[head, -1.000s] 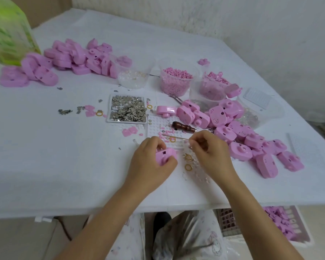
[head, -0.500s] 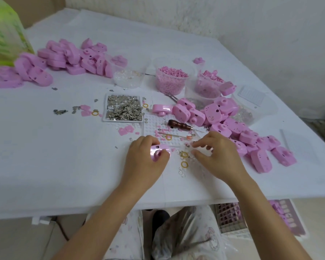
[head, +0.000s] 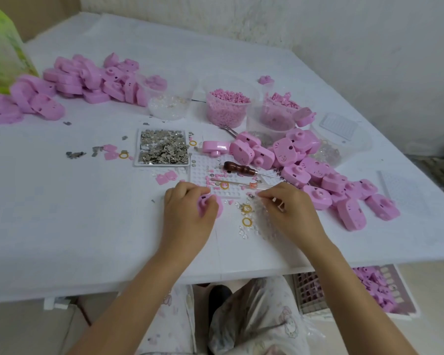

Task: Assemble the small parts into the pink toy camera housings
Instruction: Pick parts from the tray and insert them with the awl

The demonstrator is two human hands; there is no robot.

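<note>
Pink plastic toy camera housing (head: pixel 210 207) sits clamped in the left grip (head: pixel 187 216) near the white surface's (head: pixel 87 213) front edge, likely steadied for fitting. The right grip (head: pixel 290 213) curls over small loose parts (head: pixel 246 208); I cannot tell whether it pinches one. A pile of pink housings (head: pixel 318 180) waits to the right.

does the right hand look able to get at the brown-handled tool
Probably yes: the brown-handled tool lies uncovered just beyond the right hand, only a thin rod and small parts between.

At the white table's (head: pixel 62 226) far left corner, a green bag (head: pixel 0 52); below its near edge, a slatted basket (head: pixel 308 290).
</note>
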